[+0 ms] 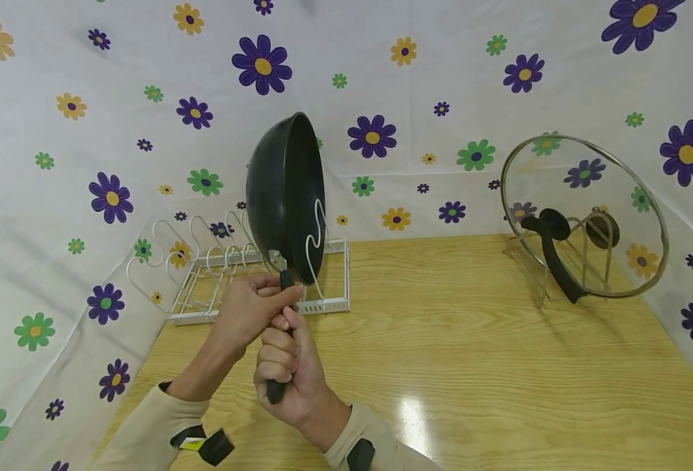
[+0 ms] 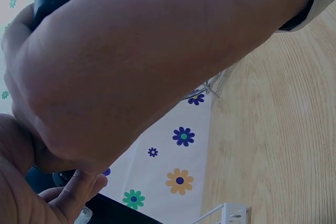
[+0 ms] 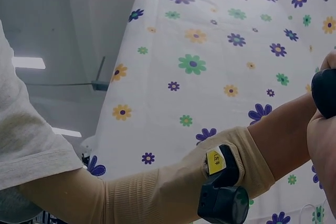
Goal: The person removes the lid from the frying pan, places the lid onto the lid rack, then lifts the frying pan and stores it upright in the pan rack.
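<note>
A black wok (image 1: 271, 190) stands on its side, tilted upright, over the right part of a white wire rack (image 1: 328, 305). One wire loop of the rack passes in front of the wok's open side; whether the wok's edge bears on the rack cannot be told. My left hand (image 1: 250, 307) pinches the upper part of the black handle, close to the wok, with thumb and fingers. Below it my right hand (image 1: 293, 369) grips the handle (image 1: 275, 391), fingers curled round it. In the left wrist view the right hand (image 2: 58, 87) hides most of the handle.
At the right, a glass lid (image 1: 665, 248) with a metal rim leans on a wire stand (image 1: 537, 278), its black handle (image 1: 558, 261) facing forward. Both racks stand on a wood-grain table (image 1: 470, 366). Flower-printed cloth (image 1: 370, 91) closes off the back and sides.
</note>
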Demonstrator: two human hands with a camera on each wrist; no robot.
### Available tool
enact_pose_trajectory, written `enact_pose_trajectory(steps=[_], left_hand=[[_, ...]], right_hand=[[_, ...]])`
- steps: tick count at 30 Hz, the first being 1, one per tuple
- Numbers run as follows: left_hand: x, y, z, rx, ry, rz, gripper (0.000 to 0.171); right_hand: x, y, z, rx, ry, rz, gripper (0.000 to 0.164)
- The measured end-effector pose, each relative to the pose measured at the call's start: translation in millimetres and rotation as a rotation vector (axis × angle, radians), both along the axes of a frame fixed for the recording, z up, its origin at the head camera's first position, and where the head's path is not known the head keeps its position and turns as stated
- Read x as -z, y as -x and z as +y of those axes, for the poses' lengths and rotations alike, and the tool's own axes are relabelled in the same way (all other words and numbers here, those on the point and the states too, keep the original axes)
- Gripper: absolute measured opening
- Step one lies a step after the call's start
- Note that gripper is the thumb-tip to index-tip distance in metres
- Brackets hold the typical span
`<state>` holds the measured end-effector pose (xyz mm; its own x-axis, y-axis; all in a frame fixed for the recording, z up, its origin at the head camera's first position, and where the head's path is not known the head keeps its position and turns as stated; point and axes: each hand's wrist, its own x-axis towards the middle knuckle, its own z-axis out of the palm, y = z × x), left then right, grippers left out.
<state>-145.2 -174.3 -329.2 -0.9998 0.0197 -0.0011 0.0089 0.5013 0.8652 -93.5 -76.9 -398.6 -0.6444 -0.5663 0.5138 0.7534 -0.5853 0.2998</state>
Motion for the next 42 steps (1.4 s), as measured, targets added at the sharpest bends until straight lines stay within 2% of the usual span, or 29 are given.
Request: enact_pose_trajectory(steps=[9,28,35,39,42], left_hand=[[7.2,1.0,0,0.034,-0.057,0.026,0.037],[9.3,-1.1,2,-0.033,0.004,-0.006,0.029],[10.1,-2.7,2,-0.047,-0.004,-0.027,0.052],[11.9,-3.4,2,-0.046,-0.004,-0.033,0.051],[13.9,-3.3,2,-0.039,-0.007,-0.036,0.043]], right_hand=[[4.0,-0.3,1,-0.006,0.0,-0.007,0.033],[7.4,-1.4,2,-0.007,-0.026,-0.019,0.034],[9.5,-1.2,2,-0.011,-0.033,-0.022,0.033],[11.4,-1.3,3,-0.015,-0.038,-0.019,0.033],[13.0,-1.5,3,-0.011,-0.046,-0.018,0.033]])
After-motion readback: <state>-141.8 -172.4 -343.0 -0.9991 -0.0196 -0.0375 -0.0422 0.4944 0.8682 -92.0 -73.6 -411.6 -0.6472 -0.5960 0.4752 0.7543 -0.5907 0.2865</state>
